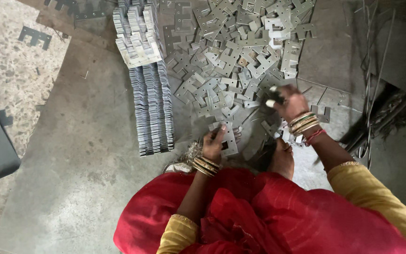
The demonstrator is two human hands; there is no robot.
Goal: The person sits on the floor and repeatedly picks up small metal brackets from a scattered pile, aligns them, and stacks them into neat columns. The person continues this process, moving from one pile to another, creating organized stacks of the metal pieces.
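A small stack of flat grey notched steel plates (229, 139) is gripped in the left hand (213, 145), just below the loose heap of similar plates (236, 51). One plate (272, 94) is pinched by the right hand (291, 102) at the heap's lower right edge. Neat plate rows (152, 106) are ranged left of the heap.

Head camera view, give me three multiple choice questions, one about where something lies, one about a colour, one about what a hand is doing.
1. The neat stacked rows of plates lie where from the loose pile?
A picture left
B picture right
C on top

2. The cloth over the lap is:
A blue
B red
C white

3. The left hand:
A hangs empty
B grips a flat metal plate
C rests on the stacks

Answers: 1 A, rows sit left of the heap. 2 B, plainly red. 3 B, fingers close on the plate.
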